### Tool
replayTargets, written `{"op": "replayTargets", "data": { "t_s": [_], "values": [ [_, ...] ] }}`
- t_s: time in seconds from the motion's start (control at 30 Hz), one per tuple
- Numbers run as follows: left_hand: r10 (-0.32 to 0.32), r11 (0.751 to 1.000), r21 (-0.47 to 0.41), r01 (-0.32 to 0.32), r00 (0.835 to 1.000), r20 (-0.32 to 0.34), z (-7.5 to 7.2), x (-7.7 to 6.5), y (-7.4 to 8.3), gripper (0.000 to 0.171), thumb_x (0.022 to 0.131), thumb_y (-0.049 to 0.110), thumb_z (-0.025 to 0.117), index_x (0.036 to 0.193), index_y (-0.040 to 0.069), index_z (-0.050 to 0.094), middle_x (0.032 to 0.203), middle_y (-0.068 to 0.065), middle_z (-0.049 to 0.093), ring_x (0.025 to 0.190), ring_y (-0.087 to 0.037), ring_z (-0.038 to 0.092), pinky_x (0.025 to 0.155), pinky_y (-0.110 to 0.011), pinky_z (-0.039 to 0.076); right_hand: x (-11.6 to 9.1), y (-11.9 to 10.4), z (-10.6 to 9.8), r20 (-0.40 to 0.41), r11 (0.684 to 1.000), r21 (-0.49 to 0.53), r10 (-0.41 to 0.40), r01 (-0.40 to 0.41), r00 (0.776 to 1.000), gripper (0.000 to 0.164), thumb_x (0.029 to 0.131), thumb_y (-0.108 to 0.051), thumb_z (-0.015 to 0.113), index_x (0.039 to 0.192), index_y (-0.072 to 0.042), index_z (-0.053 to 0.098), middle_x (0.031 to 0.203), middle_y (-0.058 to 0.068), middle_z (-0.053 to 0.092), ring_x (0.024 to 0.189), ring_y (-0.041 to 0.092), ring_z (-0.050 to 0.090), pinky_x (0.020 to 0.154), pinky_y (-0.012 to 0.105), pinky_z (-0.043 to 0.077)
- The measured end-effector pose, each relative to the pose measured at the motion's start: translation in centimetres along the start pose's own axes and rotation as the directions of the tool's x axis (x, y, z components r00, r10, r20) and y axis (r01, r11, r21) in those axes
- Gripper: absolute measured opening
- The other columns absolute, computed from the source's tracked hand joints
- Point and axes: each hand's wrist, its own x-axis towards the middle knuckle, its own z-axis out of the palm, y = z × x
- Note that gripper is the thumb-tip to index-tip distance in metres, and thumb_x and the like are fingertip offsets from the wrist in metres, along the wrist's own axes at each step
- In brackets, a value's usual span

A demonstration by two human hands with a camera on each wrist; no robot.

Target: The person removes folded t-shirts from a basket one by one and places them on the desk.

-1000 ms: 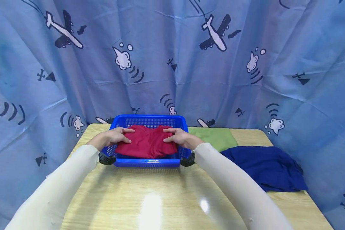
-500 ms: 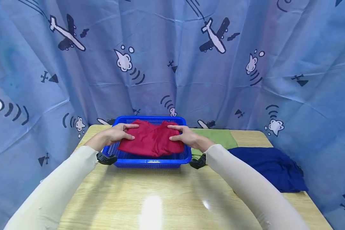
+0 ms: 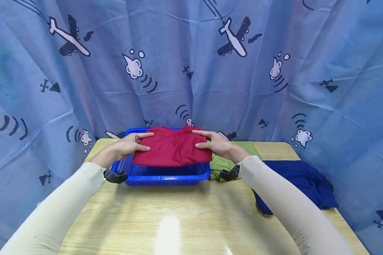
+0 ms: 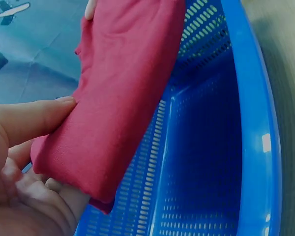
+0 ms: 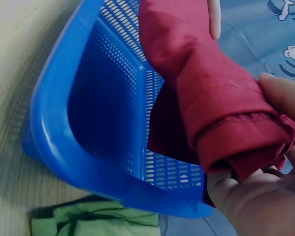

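A folded red cloth garment (image 3: 172,147) hangs between both hands above a blue plastic basket (image 3: 166,179). My left hand (image 3: 126,145) grips its left end, thumb on top and the other fingers underneath, as the left wrist view shows. At the opposite end my right hand (image 3: 218,144) holds the cloth the same way; in the right wrist view a rolled, hemmed edge of the garment (image 5: 236,132) lies over the fingers. The basket's perforated inside shows below the cloth, and its back part is hidden by it.
Right of the basket lies a green cloth (image 3: 225,166), partly behind the right arm. Farther right is a dark blue cloth (image 3: 301,182) near the table edge. The wooden table (image 3: 131,219) backs onto a blue curtain (image 3: 166,63) with airplane prints.
Both hands have lifted the red garment up from inside the basket to above its rim. The right hand has also shifted to the right, stretching the cloth a little wider.
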Motion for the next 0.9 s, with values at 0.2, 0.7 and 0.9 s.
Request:
{"op": "replayTargets", "data": {
  "t_s": [0.2, 0.7, 0.9],
  "values": [
    [0.012, 0.999, -0.029, -0.012, 1.0, 0.011, 0.9, 0.0, 0.8, 0.077, 0.097, -0.003, 0.059, 0.162, 0.016, 0.024, 0.157, -0.025, 0.038, 0.103, -0.008, 0.066, 0.084, -0.026, 0.06, -1.2, -0.6, -1.2, 0.034, 0.999, 0.043, -0.013, 0.011, 0.999, 0.069, 0.098, 0.002, 0.058, 0.16, -0.016, 0.032, 0.139, 0.013, 0.054, 0.1, 0.008, 0.068, 0.084, 0.024, 0.059],
    [0.068, 0.998, 0.016, -0.067, 0.998, -0.017, 4.3, 0.2, 3.1, 0.077, 0.095, -0.001, 0.062, 0.162, 0.017, 0.027, 0.158, -0.021, 0.039, 0.131, -0.029, 0.052, 0.083, -0.022, 0.058, -3.9, -0.4, -4.8, 0.042, 0.999, 0.034, -0.033, 0.032, 0.999, 0.069, 0.101, -0.003, 0.058, 0.161, -0.019, 0.029, 0.148, 0.013, 0.046, 0.11, 0.009, 0.066, 0.088, 0.026, 0.059],
    [0.072, 0.997, 0.019, -0.071, 0.997, -0.035, 6.1, 0.4, 3.1, 0.075, 0.096, 0.002, 0.064, 0.161, 0.021, 0.03, 0.159, -0.018, 0.039, 0.135, -0.032, 0.05, 0.084, -0.023, 0.058, -5.4, -0.1, -6.0, 0.054, 0.998, 0.033, -0.048, 0.046, 0.997, 0.069, 0.101, -0.002, 0.057, 0.162, -0.016, 0.026, 0.146, 0.011, 0.048, 0.109, 0.008, 0.067, 0.088, 0.025, 0.06]
  ]
}}
